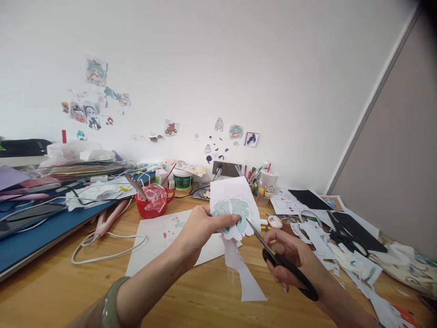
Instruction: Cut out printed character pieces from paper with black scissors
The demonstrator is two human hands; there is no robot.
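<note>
My left hand (201, 228) pinches a sheet of paper (235, 189) with a pale green drawing on it, thumb lying across the front. The lower edge of the sheet is cut in a wavy outline, and a loose paper strip (241, 269) hangs below it. In my right hand (293, 255) is a pair of scissors (273, 255) with black handles, fingers through the loops. The blades point up and left, their tips at the drawing's right side. Whether the blades are parted is hard to see.
A larger white sheet (150, 241) with small coloured cutouts lies on the wooden table. Behind stand a red mug (150, 207) and a drink cup with a straw (266, 187). Paper scraps (316, 241) and a second pair of scissors (344, 234) lie right; a cabled pink tool (109, 221) lies left.
</note>
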